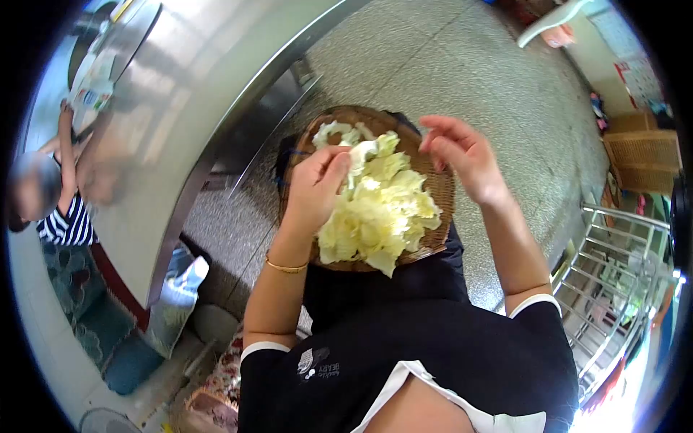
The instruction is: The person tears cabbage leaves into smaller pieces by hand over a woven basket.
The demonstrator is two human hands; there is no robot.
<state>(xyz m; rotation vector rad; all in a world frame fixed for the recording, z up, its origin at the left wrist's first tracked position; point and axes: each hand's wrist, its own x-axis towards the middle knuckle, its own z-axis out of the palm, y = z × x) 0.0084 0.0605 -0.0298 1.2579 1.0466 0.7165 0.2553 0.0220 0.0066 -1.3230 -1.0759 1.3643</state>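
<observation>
A round woven basket [440, 191] rests on my lap, heaped with pale yellow-green cabbage leaves [382, 209]. My left hand [323, 177], over the basket's left side, pinches a whitish piece of leaf [361, 155] between thumb and fingers. Above the basket's right rim is my right hand [462, 151], raised with its fingers curled loosely and apart, and nothing shows between them. Smaller leaf pieces [336, 132] lie near the far rim.
A shiny metal table [209, 79] stands at the left, with a person in a striped top [68, 222] beyond it. A metal rack [599, 274] is at the right, a wicker piece [642, 159] behind it. Speckled floor [520, 130] stretches ahead.
</observation>
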